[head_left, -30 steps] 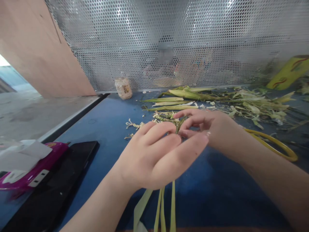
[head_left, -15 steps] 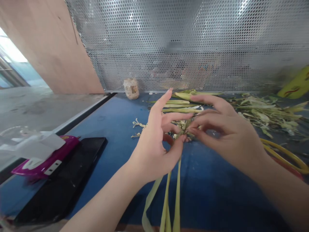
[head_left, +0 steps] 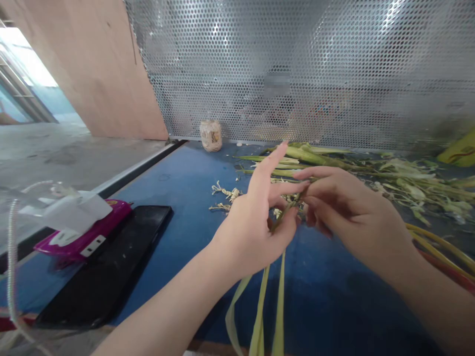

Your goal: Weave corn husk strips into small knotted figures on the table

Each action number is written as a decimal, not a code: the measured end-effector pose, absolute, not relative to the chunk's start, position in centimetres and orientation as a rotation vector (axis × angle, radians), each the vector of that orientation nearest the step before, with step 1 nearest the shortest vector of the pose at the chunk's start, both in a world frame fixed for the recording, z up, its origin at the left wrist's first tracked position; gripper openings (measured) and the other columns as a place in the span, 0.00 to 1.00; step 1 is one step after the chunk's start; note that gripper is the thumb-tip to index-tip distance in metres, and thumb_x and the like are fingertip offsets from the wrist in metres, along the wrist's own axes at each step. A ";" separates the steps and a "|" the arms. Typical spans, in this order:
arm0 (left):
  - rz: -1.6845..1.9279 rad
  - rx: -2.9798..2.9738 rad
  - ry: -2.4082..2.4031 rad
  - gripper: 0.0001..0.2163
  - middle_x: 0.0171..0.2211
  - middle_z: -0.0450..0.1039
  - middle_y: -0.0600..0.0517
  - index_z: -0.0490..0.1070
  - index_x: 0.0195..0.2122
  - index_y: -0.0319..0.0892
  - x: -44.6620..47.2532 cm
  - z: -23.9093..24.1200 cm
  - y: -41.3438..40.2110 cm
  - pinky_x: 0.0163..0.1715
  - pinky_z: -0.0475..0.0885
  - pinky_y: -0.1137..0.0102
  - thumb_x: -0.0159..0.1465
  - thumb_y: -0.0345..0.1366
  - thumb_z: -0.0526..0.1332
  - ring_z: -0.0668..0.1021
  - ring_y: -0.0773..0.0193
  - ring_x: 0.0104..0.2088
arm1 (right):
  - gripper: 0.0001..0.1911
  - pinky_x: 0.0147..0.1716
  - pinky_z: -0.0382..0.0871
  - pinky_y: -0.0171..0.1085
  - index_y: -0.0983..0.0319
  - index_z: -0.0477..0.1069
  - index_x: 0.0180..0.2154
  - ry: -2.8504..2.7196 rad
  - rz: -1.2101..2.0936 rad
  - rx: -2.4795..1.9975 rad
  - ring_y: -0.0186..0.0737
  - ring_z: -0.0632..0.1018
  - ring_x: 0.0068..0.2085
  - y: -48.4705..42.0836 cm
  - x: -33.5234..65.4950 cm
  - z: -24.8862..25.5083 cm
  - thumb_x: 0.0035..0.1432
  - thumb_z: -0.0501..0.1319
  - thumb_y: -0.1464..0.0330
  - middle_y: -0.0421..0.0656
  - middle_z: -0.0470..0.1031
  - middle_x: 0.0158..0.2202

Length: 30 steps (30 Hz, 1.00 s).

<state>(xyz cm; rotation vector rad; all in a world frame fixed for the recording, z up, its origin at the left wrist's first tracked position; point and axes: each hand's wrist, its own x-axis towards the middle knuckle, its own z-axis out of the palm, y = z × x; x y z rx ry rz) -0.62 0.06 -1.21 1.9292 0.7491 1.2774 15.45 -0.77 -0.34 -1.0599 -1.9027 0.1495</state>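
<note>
My left hand (head_left: 256,222) pinches a bundle of pale green leaf strips (head_left: 260,316) between thumb and fingers, with the forefinger stretched up. The strips hang down from it toward the near edge of the blue table (head_left: 178,193). My right hand (head_left: 345,212) is curled close against the left one, and its fingertips grip the top end of the same strips, where a small woven knot (head_left: 291,202) shows between the two hands.
A pile of green stalks and leaf scraps (head_left: 389,173) lies at the back right, small woven pieces (head_left: 226,193) behind my hands. Yellow and red hoops (head_left: 441,252) lie right. A black phone (head_left: 111,267) and magenta case (head_left: 81,237) lie left. A perforated metal screen (head_left: 297,69) and a small jar (head_left: 211,135) stand behind.
The view has swung left and things have slid right. My left forefinger has straightened upward, and my right fingers have closed in tighter on the knot.
</note>
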 end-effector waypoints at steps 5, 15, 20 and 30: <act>1.247 1.901 0.785 0.33 0.41 0.73 0.51 0.43 0.60 0.50 -0.7 -1.1 0.2 0.19 0.69 0.75 0.56 0.26 0.57 0.76 0.67 0.27 | 0.04 0.10 0.65 0.27 0.60 0.65 0.30 -1.814 0.378 -1.004 0.22 0.70 0.16 -0.9 15.1 -0.9 0.56 0.53 0.72 0.42 0.68 0.46; 1.259 1.910 0.807 0.31 0.38 0.75 0.54 0.48 0.56 0.51 -0.5 -1.2 0.4 0.21 0.72 0.75 0.54 0.24 0.57 0.76 0.67 0.29 | 0.03 0.04 0.60 0.27 0.59 0.63 0.31 -1.762 0.589 -1.066 0.23 0.70 0.13 -1.1 15.1 -0.8 0.57 0.52 0.71 0.42 0.69 0.48; 1.242 1.809 0.757 0.30 0.37 0.74 0.53 0.49 0.55 0.50 -0.6 -1.2 0.4 0.18 0.72 0.76 0.54 0.25 0.58 0.77 0.65 0.30 | 0.04 0.12 0.67 0.28 0.59 0.64 0.30 -1.831 0.412 -1.067 0.23 0.71 0.16 -1.0 15.3 -0.9 0.57 0.53 0.72 0.41 0.70 0.46; 1.054 1.258 0.594 0.24 0.38 0.75 0.48 0.51 0.52 0.46 -0.6 -0.3 0.5 0.13 0.72 0.75 0.56 0.26 0.58 0.79 0.58 0.28 | 0.08 0.24 0.69 0.28 0.60 0.68 0.26 -1.971 -0.308 -1.019 0.33 0.76 0.35 -1.4 15.4 -0.4 0.56 0.55 0.73 0.41 0.75 0.36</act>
